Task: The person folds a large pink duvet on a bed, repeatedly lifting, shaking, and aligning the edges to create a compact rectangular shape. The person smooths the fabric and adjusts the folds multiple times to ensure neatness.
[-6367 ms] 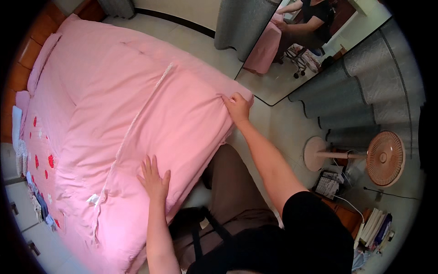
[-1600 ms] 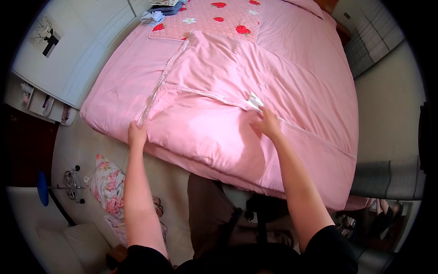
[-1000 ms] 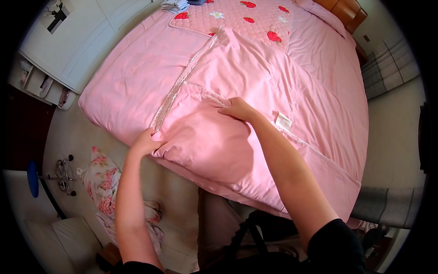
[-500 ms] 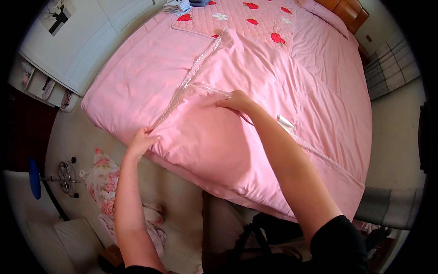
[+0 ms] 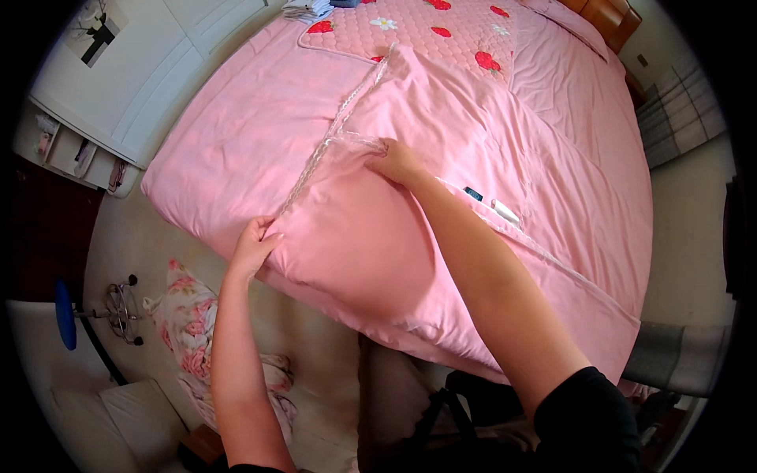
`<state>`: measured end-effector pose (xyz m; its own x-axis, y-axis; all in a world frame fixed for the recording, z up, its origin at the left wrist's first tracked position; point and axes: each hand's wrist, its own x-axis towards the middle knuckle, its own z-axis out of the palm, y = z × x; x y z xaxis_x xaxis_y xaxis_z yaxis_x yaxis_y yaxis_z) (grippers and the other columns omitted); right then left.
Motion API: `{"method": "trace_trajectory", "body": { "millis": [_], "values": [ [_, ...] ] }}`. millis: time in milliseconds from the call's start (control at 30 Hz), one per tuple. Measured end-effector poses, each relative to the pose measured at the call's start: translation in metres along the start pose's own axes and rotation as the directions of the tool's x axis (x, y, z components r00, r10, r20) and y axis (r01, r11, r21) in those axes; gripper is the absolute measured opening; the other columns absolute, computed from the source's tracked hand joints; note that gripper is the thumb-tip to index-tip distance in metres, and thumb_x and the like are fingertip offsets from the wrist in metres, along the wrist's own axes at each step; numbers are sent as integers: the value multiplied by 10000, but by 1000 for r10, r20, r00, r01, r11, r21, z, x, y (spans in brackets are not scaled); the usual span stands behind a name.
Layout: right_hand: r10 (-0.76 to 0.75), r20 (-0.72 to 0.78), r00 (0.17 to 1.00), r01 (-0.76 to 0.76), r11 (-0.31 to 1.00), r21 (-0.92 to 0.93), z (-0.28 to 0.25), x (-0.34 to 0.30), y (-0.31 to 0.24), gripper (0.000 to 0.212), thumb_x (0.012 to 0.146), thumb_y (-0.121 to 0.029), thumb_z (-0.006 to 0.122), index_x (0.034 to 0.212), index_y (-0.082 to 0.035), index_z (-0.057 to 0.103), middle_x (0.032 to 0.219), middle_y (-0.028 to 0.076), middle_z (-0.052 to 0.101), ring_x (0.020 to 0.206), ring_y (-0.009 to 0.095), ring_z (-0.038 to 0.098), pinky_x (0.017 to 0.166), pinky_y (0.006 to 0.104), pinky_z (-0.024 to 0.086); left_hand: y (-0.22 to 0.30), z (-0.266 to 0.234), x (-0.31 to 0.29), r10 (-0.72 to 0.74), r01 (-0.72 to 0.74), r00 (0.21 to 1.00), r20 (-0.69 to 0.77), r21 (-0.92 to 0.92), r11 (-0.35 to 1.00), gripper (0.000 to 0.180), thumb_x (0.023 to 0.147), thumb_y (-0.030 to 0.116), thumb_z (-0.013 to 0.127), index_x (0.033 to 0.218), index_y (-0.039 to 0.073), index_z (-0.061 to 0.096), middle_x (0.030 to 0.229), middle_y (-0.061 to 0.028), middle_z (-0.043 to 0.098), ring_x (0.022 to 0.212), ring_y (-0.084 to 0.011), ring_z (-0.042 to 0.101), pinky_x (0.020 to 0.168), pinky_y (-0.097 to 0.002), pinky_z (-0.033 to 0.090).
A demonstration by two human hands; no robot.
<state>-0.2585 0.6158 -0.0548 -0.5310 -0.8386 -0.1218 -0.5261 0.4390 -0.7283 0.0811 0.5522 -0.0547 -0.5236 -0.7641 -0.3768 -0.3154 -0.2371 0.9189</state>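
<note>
A pink fabric cover (image 5: 355, 244) with white lace trim lies folded over the near part of the bed. At its left corner, just below the lace strip (image 5: 315, 158), my left hand (image 5: 256, 243) pinches the cloth between thumb and fingers. My right hand (image 5: 397, 164) grips the lacy edge nearer the middle, its fingertips partly hidden in the fabric. Between the two hands the cloth bulges smoothly. To the right of my right forearm, a white tag-like piece (image 5: 505, 211) and a small dark piece (image 5: 473, 193) show along another lace edge.
A quilted strawberry-print pad (image 5: 418, 39) and folded clothes (image 5: 309, 9) lie farther up the bed. White cabinets (image 5: 150, 87) stand at the left. Floral cloth (image 5: 193, 339) is on the floor beside a blue-topped wheeled stool (image 5: 65, 315). Grey plaid fabric (image 5: 678, 359) hangs at the right.
My right hand has shifted slightly left with the lace edge, and the cloth between my hands looks smoother. The small dark piece beside the white tag has come into view.
</note>
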Motion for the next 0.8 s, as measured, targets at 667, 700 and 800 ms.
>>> {"method": "trace_trajectory", "body": {
  "millis": [667, 700, 800],
  "values": [
    [111, 58, 992, -91, 957, -274, -93, -72, 64, 577, 783, -587, 599, 862, -18, 662, 863, 175, 681, 858, 328, 644, 769, 420, 483, -2, 8, 32, 438, -342, 885, -156, 420, 840, 170, 853, 120, 627, 817, -22, 540, 716, -84, 560, 677, -133, 463, 656, -287, 431],
    [59, -73, 996, -77, 959, -273, -93, -72, 67, 542, 797, -564, 597, 859, -29, 656, 851, 167, 679, 846, 327, 641, 757, 420, 482, -4, 6, 32, 462, -348, 870, -174, 448, 823, 173, 852, 121, 628, 820, -23, 539, 719, -95, 563, 672, -146, 466, 658, -295, 433],
    [-125, -323, 938, 9, 941, -338, -91, -61, 73, 398, 843, -473, 593, 883, -78, 624, 793, 143, 659, 801, 333, 625, 709, 420, 481, -12, 3, 33, 478, -304, 854, -208, 545, 781, 200, 848, 149, 631, 835, -29, 542, 732, -127, 569, 667, -196, 492, 669, -319, 439]
  ]
}}
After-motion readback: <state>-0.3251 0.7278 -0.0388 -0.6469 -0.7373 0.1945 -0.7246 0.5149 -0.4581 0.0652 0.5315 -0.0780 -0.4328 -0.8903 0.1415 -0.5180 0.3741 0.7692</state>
